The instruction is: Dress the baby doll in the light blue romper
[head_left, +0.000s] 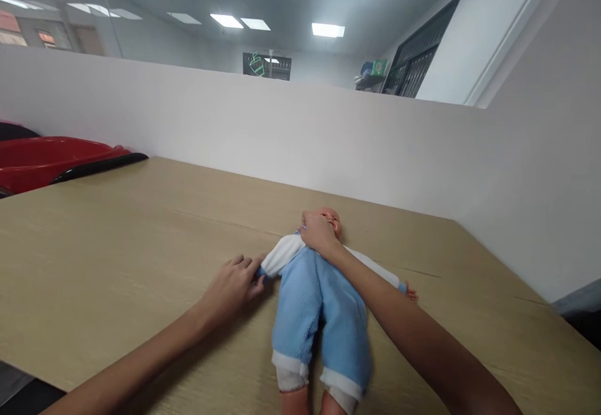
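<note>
Your left hand [240, 282] sensibly pinches the likely light doll [312, 283] by its soft cuff [261, 272], your right hand's [321, 231] grip unclear.

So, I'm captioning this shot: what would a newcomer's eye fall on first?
Probably the plastic-headed doll in fuzzy light-blue trousers, face up on the pale wood-grain table, low in the middle. The bare left hand holds its blue sleeve cuff; the bare right hand is by its neck. Next might come the glossy red, curved object at the far left.
</note>
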{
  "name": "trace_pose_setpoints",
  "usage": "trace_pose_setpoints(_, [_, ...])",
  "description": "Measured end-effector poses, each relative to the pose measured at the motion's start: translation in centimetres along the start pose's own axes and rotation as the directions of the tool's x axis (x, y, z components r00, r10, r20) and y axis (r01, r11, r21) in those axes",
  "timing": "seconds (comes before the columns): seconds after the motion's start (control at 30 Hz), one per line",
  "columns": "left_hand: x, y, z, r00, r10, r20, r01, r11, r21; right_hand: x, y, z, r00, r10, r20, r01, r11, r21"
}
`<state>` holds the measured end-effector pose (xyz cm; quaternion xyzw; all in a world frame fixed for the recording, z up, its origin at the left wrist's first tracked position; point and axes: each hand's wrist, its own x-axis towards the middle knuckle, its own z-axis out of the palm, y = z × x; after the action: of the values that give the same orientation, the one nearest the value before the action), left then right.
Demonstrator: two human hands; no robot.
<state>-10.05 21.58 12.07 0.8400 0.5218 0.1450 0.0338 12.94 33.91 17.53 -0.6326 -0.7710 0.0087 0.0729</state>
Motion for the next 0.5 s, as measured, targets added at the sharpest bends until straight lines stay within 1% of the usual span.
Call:
trace_pose_setpoints(0.13, [0.7,-2.7,-0.4,0.990,-0.130,0.062,0.138,0.979,-0.148,-0.6,0.6,-0.4,0.999,0.050,-0.008,-0.051,0.998,-0.036])
trace_pose_setpoints(0.23, [1.8,-3.8,-0.5,0.971,-0.214,0.107,0.234,0.941,-0.243,-1.2,1.2,-0.9,0.998,0.061,-0.014,-0.062,0.997,-0.037])
trace_pose_setpoints(0.33, [2.9,-4.3,-0.5,0.962,-0.220,0.163,0.264,0.903,-0.340,-1.9,2.3,-1.4,0.998,0.061,-0.016,-0.061,0.998,-0.021])
trace_pose_setpoints(0.5, [4.4,-4.7,-0.5,0.954,-0.203,0.221,0.276,0.883,-0.381,-3.0,3.6,-1.6,1.000,0.003,0.008,-0.003,1.000,0.018])
